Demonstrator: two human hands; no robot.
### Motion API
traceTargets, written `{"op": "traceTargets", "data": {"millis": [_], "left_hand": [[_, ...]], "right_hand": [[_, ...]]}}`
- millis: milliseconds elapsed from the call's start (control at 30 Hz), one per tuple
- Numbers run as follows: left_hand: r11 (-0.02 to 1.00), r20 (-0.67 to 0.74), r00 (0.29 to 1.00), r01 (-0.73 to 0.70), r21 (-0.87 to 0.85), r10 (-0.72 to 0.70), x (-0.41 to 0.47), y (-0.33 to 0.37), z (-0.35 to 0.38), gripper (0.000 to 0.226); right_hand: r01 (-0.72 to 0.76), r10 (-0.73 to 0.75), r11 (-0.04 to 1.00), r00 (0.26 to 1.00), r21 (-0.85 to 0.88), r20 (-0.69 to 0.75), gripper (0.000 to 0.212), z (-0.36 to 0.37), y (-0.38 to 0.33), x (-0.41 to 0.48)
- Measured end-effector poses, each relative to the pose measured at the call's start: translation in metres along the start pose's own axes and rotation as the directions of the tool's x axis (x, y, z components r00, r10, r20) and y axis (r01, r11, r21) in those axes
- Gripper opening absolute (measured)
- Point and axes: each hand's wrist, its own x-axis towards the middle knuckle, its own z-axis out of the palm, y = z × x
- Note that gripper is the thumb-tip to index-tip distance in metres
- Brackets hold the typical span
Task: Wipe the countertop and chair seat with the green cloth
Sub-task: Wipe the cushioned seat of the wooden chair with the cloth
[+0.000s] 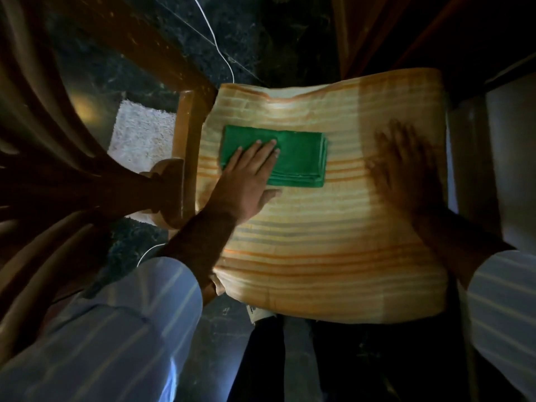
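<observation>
Two hands down on chair seat [319,242], both working same cushion. Left hand [246,181] spread flat, palm down, on green cloth [301,158]; fingers [262,150] straight and splayed, thumb off cloth's near edge on striped fabric. No pinch or curl: pressing, not gripping, prob. so whole palm drags cloth w/ even pressure. Cloth folded into thick rectangular pad, layers stacked at right and near edges; lies on far-left part of seat, near wooden chair frame [185,134]. Folded that way likely to give firm wiping face and clean sides to flip to. Right hand [406,169] blurred, in shadow, also looks flat and open on right side of seat, well apart from cloth, holding nothing as far as can be told. Prob. bracing cushion so it won't slide or bunch under push of wipe, or propping body weight while leaning over. Seat cover striped orange/cream, soft, so likely to ruck w/o that hold. Striped shirt sleeves [116,329] at bottom corners. Dark stone floor [237,39] below, white cable [223,56] across it, pale rug [142,134] left of frame. Countertop not in view; can't judge that half of task. Seat wipe looks under way, most of cushion nearer body and right side not yet under cloth.
</observation>
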Motion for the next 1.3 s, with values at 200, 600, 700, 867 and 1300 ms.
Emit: {"op": "traceTargets", "data": {"millis": [200, 600, 700, 867, 1300], "left_hand": [[0.997, -0.078, 0.996, 0.045, 0.056, -0.041, 0.011, -0.001, 0.010, 0.067], [0.991, -0.024, 0.993, 0.112, -0.075, -0.114, -0.089, 0.064, 0.032, 0.076], [0.968, 0.067, 0.985, 0.167, -0.189, -0.157, -0.154, 0.106, 0.042, 0.072], [0.900, 0.148, 0.962, 0.268, -0.343, -0.229, -0.183, 0.135, 0.017, 0.059], [0.898, -0.026, 0.910, 0.403, -0.175, -0.414, -0.041, 0.009, 0.007, 0.054]], "right_hand": [[0.043, -0.054, 0.996, 0.987, -0.080, -0.150, 0.059, 0.022, 0.011, -0.004], [0.034, -0.044, 0.998, 0.982, -0.058, -0.185, 0.060, 0.022, 0.008, -0.006], [0.035, -0.046, 0.998, 0.977, -0.059, -0.206, 0.059, 0.023, 0.008, -0.008], [0.037, -0.047, 0.998, 0.978, -0.050, -0.205, 0.061, 0.019, 0.006, -0.008], [0.049, -0.058, 0.998, 0.972, -0.046, -0.227, 0.059, 0.023, 0.014, -0.023]]}}
